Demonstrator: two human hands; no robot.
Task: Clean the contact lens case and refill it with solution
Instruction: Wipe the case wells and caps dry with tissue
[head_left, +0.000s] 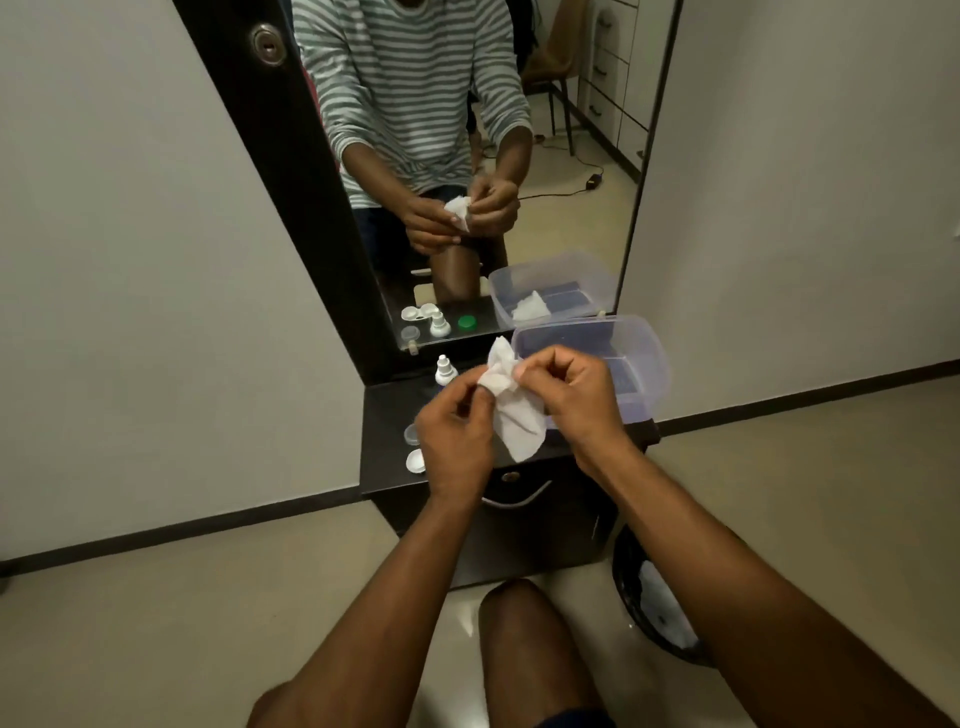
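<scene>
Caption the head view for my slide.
Both hands, left and right, work a white tissue over a dark cabinet before a mirror.

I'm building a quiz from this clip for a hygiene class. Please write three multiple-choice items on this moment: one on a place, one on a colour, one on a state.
1. Where does the solution bottle stand?
A. on the dark cabinet top, left of the hands
B. inside the plastic tub
C. on the floor

2. What colour is the loose cap seen in the mirror?
A. red
B. green
C. blue

3. What are the left hand and right hand doing?
A. both hang idle
B. one pours solution
C. both pinch a white tissue

Answers: 1 A, the bottle stands by the mirror's foot; 2 B, the reflection shows a green cap; 3 C, the fingers of both hands close on the tissue.
</scene>
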